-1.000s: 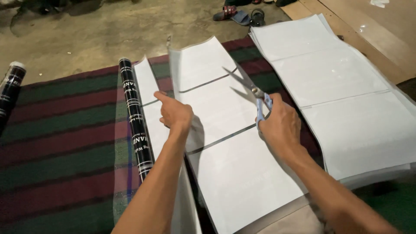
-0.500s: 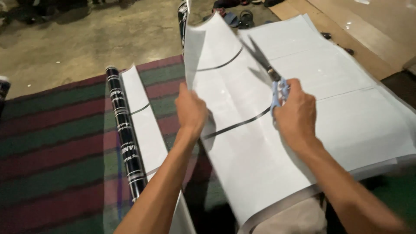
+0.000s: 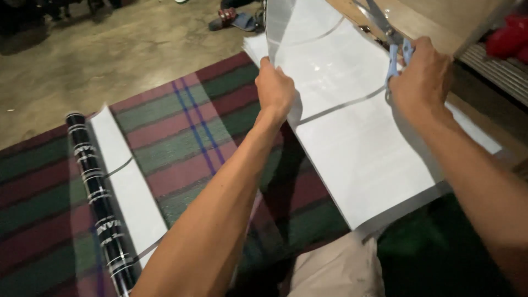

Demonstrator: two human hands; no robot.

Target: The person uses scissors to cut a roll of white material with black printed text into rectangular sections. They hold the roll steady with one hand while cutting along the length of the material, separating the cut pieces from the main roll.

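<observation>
My left hand (image 3: pixel 276 89) grips the left edge of a large white sheet (image 3: pixel 352 148) crossed by thin dark lines and holds it lifted off the mat. Over the sheet's right side, my right hand (image 3: pixel 421 80) is closed on a pair of scissors with blue handles (image 3: pixel 391 41), blades pointing up and away. More white sheets (image 3: pixel 258 44) lie stacked beneath and beyond the lifted one.
A green and maroon plaid mat (image 3: pixel 192 143) covers the concrete floor (image 3: pixel 110 49). A black roll with white markings (image 3: pixel 99 203) lies at the left beside a narrow white strip (image 3: pixel 124 176). Sandals (image 3: pixel 231 19) lie at the top; red items (image 3: pixel 509 38) at upper right.
Both hands have lifted the white sheet and carried it to the right, away from the black roll. The narrow strip has stayed by the roll, and more of the plaid mat shows.
</observation>
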